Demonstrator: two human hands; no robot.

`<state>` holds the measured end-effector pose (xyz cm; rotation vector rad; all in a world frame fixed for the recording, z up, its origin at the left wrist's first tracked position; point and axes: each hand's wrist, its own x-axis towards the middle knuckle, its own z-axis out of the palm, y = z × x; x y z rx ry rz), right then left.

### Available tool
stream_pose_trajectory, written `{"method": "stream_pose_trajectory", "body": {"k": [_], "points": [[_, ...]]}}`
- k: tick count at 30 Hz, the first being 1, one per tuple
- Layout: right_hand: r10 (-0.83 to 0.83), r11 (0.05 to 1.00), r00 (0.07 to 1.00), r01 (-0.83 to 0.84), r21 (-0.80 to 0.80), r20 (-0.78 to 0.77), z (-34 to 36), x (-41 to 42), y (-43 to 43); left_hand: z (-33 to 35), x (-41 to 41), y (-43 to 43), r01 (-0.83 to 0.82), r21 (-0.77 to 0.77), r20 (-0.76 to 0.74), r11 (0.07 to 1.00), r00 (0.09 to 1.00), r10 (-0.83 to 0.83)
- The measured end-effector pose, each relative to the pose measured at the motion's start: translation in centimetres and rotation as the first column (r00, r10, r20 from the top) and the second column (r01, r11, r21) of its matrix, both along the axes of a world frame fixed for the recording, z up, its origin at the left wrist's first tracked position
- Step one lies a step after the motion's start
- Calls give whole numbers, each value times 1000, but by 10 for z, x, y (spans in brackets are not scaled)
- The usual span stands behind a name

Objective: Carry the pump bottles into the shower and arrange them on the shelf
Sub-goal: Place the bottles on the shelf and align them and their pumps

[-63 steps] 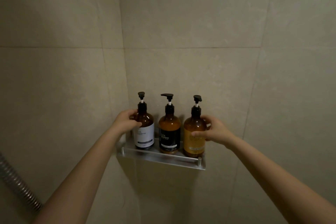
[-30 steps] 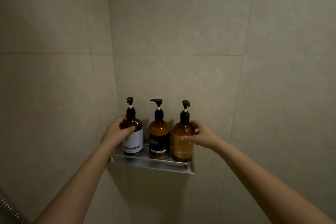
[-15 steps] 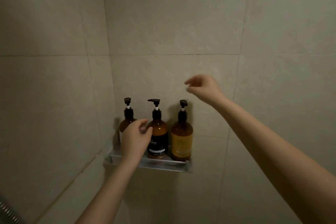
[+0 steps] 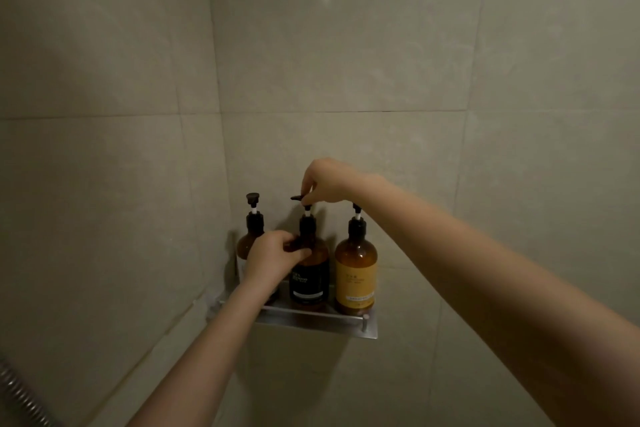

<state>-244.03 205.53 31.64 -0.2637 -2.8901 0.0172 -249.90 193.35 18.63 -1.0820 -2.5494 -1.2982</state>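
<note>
Three amber pump bottles stand upright in a row on a metal corner shelf (image 4: 311, 319). The left bottle (image 4: 250, 243) is mostly hidden behind my left hand. The middle bottle (image 4: 310, 274) has a black label; my left hand (image 4: 273, 256) grips its shoulder. My right hand (image 4: 325, 184) pinches that bottle's black pump head from above. The right bottle (image 4: 356, 270) has a yellow label and stands free, its pump top partly hidden by my right wrist.
Beige tiled walls meet in a corner right behind the shelf. A metal shower hose (image 4: 20, 395) runs along the bottom left edge. Below the shelf there is only wall.
My left hand left the left bottle and closed on the middle bottle. My right hand let go of the yellow-label bottle, rose, then came down onto the middle pump head.
</note>
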Motion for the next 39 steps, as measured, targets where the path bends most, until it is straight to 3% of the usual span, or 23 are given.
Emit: {"method": "stream_pose_trajectory", "body": {"k": [8, 15, 22, 29, 34, 39], "points": [[127, 991, 992, -127, 45, -5, -2, 6, 0, 5, 3, 1, -42, -57, -51, 997, 998, 39], [171, 985, 985, -171, 12, -33, -2, 9, 6, 1, 6, 0, -32, -8, -45, 999, 998, 32], [-54, 957, 995, 27, -289, -88, -1, 3, 9, 3, 4, 0, -41, -23, -46, 999, 998, 40], [-170, 764, 985, 115, -635, -26, -5, -4, 4, 3, 3, 1, -54, -16, -42, 998, 998, 54], [-144, 654, 989, 126, -746, 41, -2, 2, 10, 1, 5, 1, -65, 39, -47, 997, 997, 67], [-142, 695, 989, 136, -706, 51, -1, 2, 10, 2, 4, 1, -48, 33, -39, 998, 998, 49]]}}
